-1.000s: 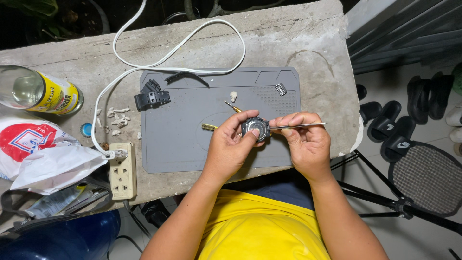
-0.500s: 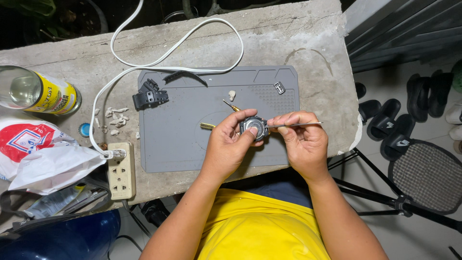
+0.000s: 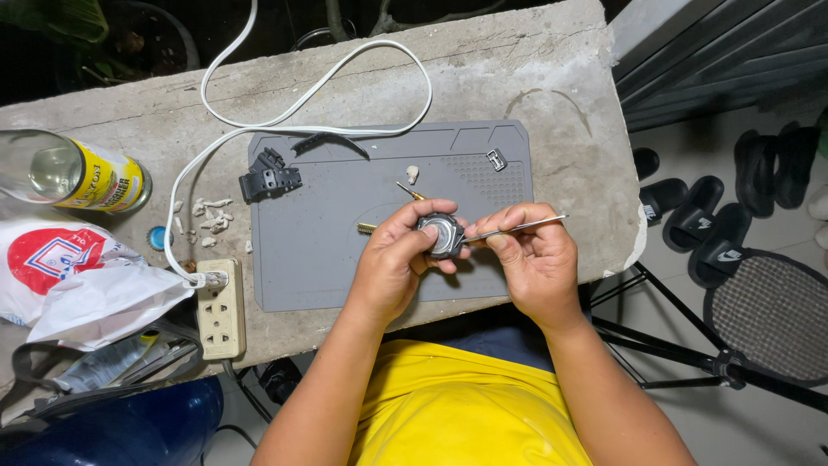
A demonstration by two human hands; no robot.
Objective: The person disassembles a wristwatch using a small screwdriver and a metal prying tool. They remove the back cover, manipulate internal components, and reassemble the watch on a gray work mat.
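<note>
Your left hand (image 3: 398, 259) was curled around a small round grey watch case (image 3: 442, 235), pinching it between thumb and fingertips just right of the frame's centre. Your right hand (image 3: 533, 263) was pressed closed on a thin silver metal pick (image 3: 513, 229), gripped near its working end, with the tip touching the case's right edge and the handle slanting up toward the right.

Both hands hovered over the lower right part of a flat grey rubber work mat (image 3: 328, 250) lying on a rough concrete tabletop (image 3: 517, 78). Just left of your left hand, a brass-tipped tool (image 3: 367, 228) lay on the mat, mostly hidden behind your fingers. Farther up the mat sat a small pale scrap (image 3: 412, 173), a little metal buckle (image 3: 496, 159) near the upper right corner, and a black plastic strap piece (image 3: 269, 179) at the upper left. A white power cable (image 3: 328, 82) looped across the top of the frame down to a cream power strip (image 3: 219, 309) at the lower left.
</note>
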